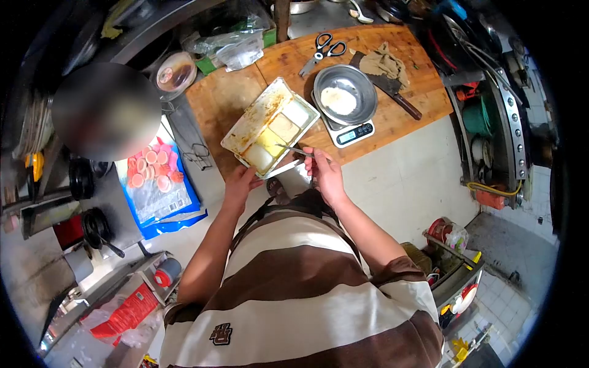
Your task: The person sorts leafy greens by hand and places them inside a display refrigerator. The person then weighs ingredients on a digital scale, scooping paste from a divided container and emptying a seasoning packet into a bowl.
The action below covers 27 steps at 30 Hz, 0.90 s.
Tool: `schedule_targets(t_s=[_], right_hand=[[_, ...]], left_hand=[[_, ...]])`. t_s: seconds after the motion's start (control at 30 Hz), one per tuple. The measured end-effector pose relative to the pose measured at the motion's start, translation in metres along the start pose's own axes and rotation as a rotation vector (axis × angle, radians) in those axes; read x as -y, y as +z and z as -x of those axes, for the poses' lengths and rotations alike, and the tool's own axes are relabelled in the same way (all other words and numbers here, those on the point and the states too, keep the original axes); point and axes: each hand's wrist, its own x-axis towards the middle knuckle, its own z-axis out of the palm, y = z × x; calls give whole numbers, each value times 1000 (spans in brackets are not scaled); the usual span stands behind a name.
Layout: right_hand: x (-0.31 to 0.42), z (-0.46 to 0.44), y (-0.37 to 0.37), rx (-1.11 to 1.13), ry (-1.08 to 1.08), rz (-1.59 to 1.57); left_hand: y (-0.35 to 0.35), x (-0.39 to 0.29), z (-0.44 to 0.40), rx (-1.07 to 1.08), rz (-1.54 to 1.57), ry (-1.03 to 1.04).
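A white seasoning box [300, 136] with several compartments of pale and yellow contents sits tilted at the wooden table's near edge. Its raised lid [253, 120] is stained brown. At the box's near left corner, my left hand [241, 183] is closed on the rim. My right hand [324, 174] pinches the handle of a thin metal spoon [296, 149], whose tip reaches over the yellow compartment. To the right, a metal bowl [366, 92] with white powder [338, 101] inside stands on a white digital kitchen scale [337, 138].
Beyond the bowl lie black-handled scissors [321, 54], a cleaver [394, 93] and a brown cloth [385, 65] on the wooden table [432, 73]. A blue-edged food packet [153, 202] rests on the left counter. Metal shelving with knobs [514, 122] stands at right.
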Motion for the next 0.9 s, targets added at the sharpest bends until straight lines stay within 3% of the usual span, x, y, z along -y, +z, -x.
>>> schedule_targets(t_s=[0.4,0.6,0.8,0.9], right_hand=[[31,18,-14,-5,-48,-243],[60,5,-43,-101,-236,-290],[82,-38,-70,-230,-376,-156],[79,-52,-77,-231,-447,209]], left_hand=[[1,-3,2,3,-31,-15],[-1,0,-2,7,-5,7],[1,-1,0,-13,-36,-8],[1,-3,3,-18,-37,-8]])
